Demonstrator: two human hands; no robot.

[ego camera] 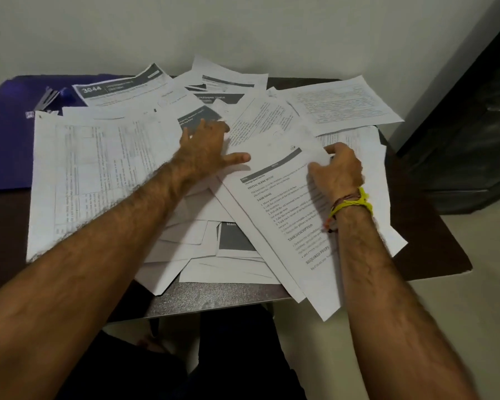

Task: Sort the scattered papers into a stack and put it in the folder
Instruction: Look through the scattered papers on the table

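Several printed white papers (104, 168) lie scattered and overlapping across a small dark table (214, 295). A purple folder (9, 134) lies at the far left, partly under the sheets. My left hand (205, 151) rests flat on the pile's middle, fingers spread, thumb pointing right. My right hand (338, 168) grips the upper right edge of a tilted sheet headed with a grey bar (274, 203), fingers curled over the edge. That sheet hangs over the table's front edge.
A white wall stands right behind the table. A dark cabinet (468, 125) stands at the right. A metal clip (48, 98) lies on the folder. My legs show below the table's front edge. Pale floor shows at the right.
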